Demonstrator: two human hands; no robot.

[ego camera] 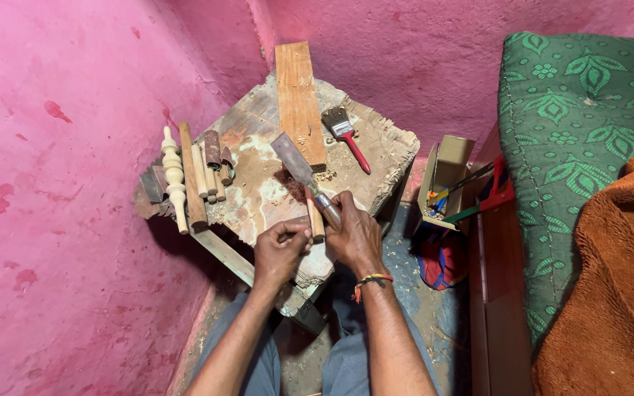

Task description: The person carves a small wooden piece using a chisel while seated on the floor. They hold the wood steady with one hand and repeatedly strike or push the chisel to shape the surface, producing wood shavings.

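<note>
My right hand grips the handle of a wide flat chisel, whose blade points up and left over a worn wooden block. My left hand pinches the lower end of a small wooden peg standing upright on the block, right beside the chisel handle. Both hands touch at the near edge of the block. A thread bracelet circles my right wrist.
A plank and a red-handled paintbrush lie on the block's far side. Turned wooden spindles and dowels lie at its left. Pink walls close in left and behind. An open cardboard box with tools and a green-covered bed stand to the right.
</note>
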